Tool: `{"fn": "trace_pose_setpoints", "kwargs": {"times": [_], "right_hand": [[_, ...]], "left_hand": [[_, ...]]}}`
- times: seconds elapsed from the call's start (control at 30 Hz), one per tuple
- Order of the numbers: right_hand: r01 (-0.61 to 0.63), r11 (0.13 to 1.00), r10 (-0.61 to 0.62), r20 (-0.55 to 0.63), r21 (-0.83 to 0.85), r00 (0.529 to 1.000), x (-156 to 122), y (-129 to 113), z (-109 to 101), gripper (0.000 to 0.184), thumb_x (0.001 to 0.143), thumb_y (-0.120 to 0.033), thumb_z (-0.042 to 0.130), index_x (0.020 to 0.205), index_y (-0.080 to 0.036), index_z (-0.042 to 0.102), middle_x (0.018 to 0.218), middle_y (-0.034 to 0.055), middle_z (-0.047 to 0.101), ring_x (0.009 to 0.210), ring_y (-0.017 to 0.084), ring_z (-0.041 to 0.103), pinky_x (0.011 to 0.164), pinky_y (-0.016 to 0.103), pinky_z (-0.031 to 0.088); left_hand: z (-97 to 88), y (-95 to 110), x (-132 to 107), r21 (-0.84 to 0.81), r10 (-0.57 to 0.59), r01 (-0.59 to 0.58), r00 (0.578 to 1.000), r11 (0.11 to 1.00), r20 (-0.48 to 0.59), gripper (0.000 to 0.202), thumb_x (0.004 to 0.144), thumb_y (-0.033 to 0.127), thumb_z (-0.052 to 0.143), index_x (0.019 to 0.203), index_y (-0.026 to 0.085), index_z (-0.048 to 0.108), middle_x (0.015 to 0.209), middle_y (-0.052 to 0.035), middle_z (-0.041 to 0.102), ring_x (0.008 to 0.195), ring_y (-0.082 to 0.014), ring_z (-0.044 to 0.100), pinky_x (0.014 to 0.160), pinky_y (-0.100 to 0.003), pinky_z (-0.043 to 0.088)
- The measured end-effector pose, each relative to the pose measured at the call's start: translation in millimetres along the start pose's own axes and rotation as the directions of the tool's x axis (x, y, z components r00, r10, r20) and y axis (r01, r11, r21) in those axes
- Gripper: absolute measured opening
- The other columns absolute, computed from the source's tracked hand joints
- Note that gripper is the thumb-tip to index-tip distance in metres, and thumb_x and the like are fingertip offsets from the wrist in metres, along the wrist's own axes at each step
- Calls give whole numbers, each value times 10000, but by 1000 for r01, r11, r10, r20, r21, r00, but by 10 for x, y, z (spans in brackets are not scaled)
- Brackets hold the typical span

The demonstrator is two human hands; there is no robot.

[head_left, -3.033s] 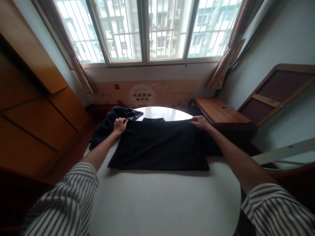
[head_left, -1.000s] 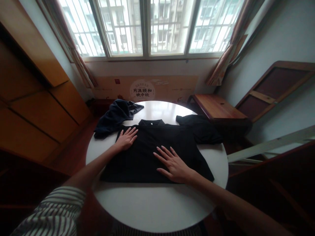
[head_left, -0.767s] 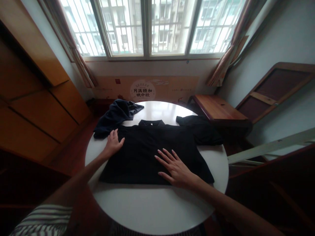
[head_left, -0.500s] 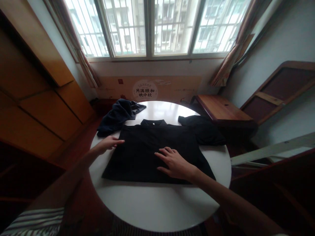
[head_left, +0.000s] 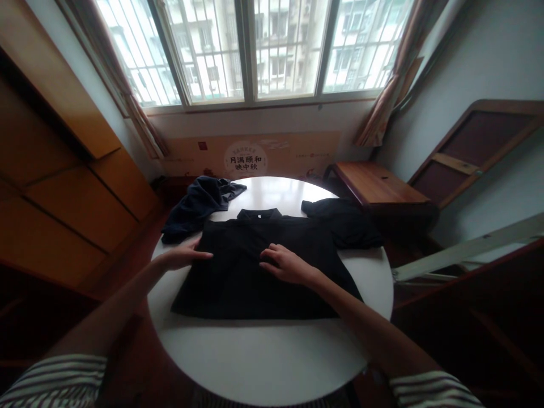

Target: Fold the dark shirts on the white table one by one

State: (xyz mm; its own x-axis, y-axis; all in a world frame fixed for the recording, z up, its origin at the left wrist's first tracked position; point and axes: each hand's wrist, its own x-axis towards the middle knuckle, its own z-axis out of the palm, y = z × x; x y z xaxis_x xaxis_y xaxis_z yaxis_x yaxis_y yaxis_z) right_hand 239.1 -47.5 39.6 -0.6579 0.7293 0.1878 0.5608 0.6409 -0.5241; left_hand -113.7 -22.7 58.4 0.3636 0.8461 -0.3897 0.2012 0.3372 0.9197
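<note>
- Centrally, a black collared shirt (head_left: 255, 297) is laid out flat on the round white worktop (head_left: 263, 360); its collar (head_left: 259, 214), in which a small white label is shown, is pointed towards the window (head_left: 284, 51), and its straight near edge is turned towards the wearer.
- The left hand (head_left: 182, 256) is placed at the shirt's left edge; its thumb is stretched over the black cloth, while its other fingers are partly hidden; whether any fabric is gripped cannot be told.
- The right hand (head_left: 291, 266) is held over the middle of the shirt; its fingers are curled, with a gap left between them and the thumb; whether cloth is pinched cannot be told.
- Both forearms are bared below striped sleeves (head_left: 59, 377).
- A crumpled navy garment (head_left: 193, 207) is heaped at the worktop's far left; some black fabric (head_left: 348, 224) is spread at the far right, touching the shirt; whether it is part of the shirt cannot be made out.
- Beyond the worktop, a printed banner (head_left: 293, 153) is set below the window; to its right, a low wooden table (head_left: 382, 184) is seen.
</note>
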Motion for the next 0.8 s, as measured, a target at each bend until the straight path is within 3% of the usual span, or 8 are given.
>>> {"fn": "trace_pose_setpoints", "kwargs": {"times": [0.1, 0.17, 0.33, 0.47, 0.57, 0.63, 0.73, 0.8], "right_hand": [[-70, 959, 90, -64, 274, 994, 46, 136, 23, 330, 991, -417, 468, 1097, -171, 661, 999, 84, 646, 903, 199, 610, 866, 350, 500], [-152, 863, 211, -71, 482, 975, 72, 192, 12, 389, 991, -452, 430, 1158, -169, 639, 1043, 92, 661, 897, 207, 625, 841, 365, 516], [-237, 346, 430, 71, 908, 900, 39, 172, -235, 538, 965, -606, 373, 1333, -248, 533, 1346, 118, 575, 1032, 243, 645, 819, 404, 554], [-102, 57, 446, 66, 993, 892, -48, 159, -623, 644, 920, -717, 326, 1342, -265, 505, 1227, 104, 654, 926, 243, 681, 719, 400, 582], [-73, 40, 476, 45, 997, 878, -120, 309, -843, 574, 892, -669, 468, 1212, -209, 595, 974, 78, 722, 789, 226, 688, 657, 337, 574], [-131, 113, 583, 41, 985, 812, -181, 486, -896, 457, 881, -593, 555, 1089, -195, 641, 808, 47, 715, 700, 205, 677, 612, 294, 557], [-277, 191, 737, 49, 942, 675, -288, 748, -854, 273, 816, -435, 704, 924, -192, 641, 597, -14, 631, 522, 161, 606, 505, 256, 511], [-339, 187, 759, 84, 922, 646, -349, 846, -795, 231, 740, -289, 782, 865, -182, 620, 533, -38, 587, 452, 144, 559, 465, 251, 488]], "left_hand": [[138, 114, 2, -53, 20, -23, 998, 998, -56, 1022, 643, 336, 874, 1500, 302, 319, 1277, -108, 660, 1062, -291, 700, 896, -376, 593], [317, 262, 28, -52, 71, -75, 995, 996, -69, 980, 678, 341, 844, 1505, 290, 320, 1230, -98, 683, 1030, -296, 711, 885, -382, 600], [1067, 681, 314, 24, 312, -313, 950, 950, 13, 760, 772, 342, 767, 1444, 218, 434, 1188, -76, 693, 1061, -303, 684, 923, -412, 577], [1880, 785, 721, -53, 517, -515, 854, 855, 49, 832, 756, 293, 783, 1473, 201, 370, 1296, -123, 617, 1139, -298, 630, 972, -443, 530], [2479, 709, 975, -60, 550, -549, 835, 834, 10, 844, 807, 291, 739, 1513, 190, 287, 1313, -145, 583, 1178, -285, 598, 1012, -450, 494], [2797, 614, 1071, -17, 513, -513, 858, 858, 14, 866, 836, 312, 707, 1536, 158, 220, 1302, -171, 566, 1142, -290, 610, 993, -465, 502], [3074, 439, 1058, 118, 483, -491, 871, 863, 93, 866, 883, 342, 633, 1554, 111, 136, 1353, -221, 502, 1120, -307, 617, 978, -498, 509], [3126, 322, 940, 270, 510, -542, 841, 796, 182, 829, 911, 363, 579, 1553, 87, 131, 1437, -251, 424, 1253, -336, 535, 1065, -524, 441]]}}
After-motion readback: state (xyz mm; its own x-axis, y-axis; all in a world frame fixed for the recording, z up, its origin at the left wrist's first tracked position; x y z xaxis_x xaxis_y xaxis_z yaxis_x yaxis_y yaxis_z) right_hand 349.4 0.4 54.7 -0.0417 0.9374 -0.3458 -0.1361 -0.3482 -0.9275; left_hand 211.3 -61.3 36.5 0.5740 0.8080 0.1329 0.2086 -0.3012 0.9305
